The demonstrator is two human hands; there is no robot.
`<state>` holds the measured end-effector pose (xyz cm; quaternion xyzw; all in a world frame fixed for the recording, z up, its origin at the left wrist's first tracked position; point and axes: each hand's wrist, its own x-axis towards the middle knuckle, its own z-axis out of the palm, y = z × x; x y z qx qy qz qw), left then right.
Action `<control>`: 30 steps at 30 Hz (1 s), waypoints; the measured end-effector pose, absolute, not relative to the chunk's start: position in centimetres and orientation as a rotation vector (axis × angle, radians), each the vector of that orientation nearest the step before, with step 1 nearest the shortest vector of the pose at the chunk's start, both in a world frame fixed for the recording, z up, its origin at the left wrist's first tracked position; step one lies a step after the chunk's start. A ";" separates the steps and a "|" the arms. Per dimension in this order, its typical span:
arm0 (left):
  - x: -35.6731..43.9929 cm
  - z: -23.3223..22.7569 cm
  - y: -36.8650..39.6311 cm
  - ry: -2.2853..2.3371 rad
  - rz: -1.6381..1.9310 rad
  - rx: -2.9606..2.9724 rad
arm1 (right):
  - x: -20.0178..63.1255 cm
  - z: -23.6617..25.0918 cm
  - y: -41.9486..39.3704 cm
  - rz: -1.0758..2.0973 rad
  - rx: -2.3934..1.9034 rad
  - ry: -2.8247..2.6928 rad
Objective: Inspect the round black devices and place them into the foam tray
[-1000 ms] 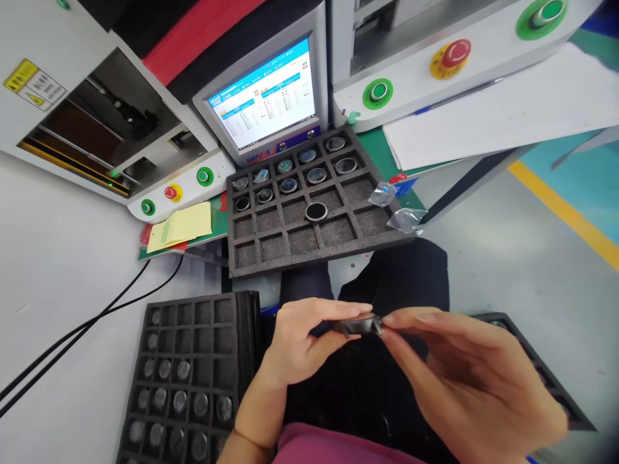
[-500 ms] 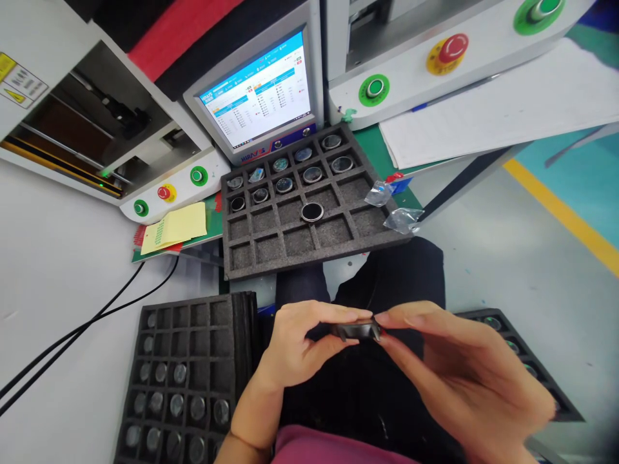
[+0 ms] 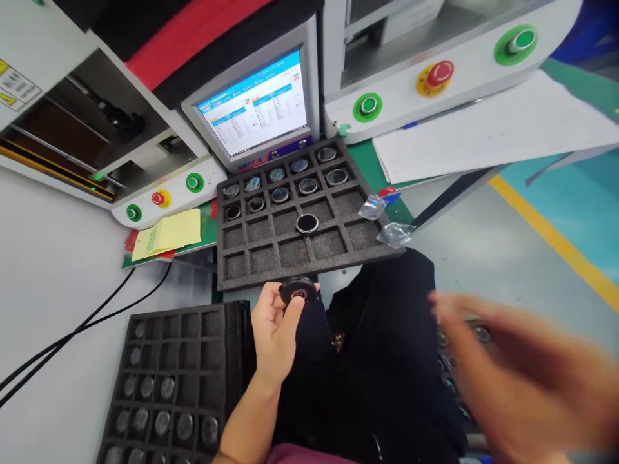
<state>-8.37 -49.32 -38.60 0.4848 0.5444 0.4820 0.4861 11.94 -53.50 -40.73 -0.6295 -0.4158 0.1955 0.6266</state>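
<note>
My left hand (image 3: 276,328) grips a round black watch body (image 3: 289,288) just below the front edge of the foam tray (image 3: 309,261). Its back, with a small reddish centre, faces me, and my thumb presses on it. A similar watch body with a dark face (image 3: 307,223) rests across the dividers of that tray. Several more round pieces fill its two back rows. Off to the right, my right hand (image 3: 522,367) is smeared by motion, apart from the watch body. It partly covers a second tray of round pieces (image 3: 482,333) low on the right.
A foam tray (image 3: 199,354) partly filled with round pieces tops a stack at lower left. Behind the front tray stands a lit screen (image 3: 254,103) between machines with green and red buttons. Plastic bags (image 3: 396,234), yellow notes (image 3: 167,233) and white paper (image 3: 483,135) lie around.
My right hand has let go of the watch body and swung right. My left hand has carried it forward and left, turning its back toward me. The view has shifted slightly.
</note>
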 end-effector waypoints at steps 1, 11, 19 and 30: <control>-8.4 -38.7 -49.0 1.322 1.170 1.138 | 12.9 -41.5 -51.8 0.416 -1.512 -0.820; -7.3 -38.8 -48.8 1.033 0.816 0.754 | 15.2 -41.4 -43.8 0.732 -1.283 -0.684; -5.6 -39.4 -49.3 1.042 0.906 0.674 | 9.5 -38.8 -51.7 0.931 -1.076 -0.578; -5.4 -38.9 -51.4 1.004 1.036 0.933 | 5.4 -39.4 -53.2 0.972 -1.011 -0.648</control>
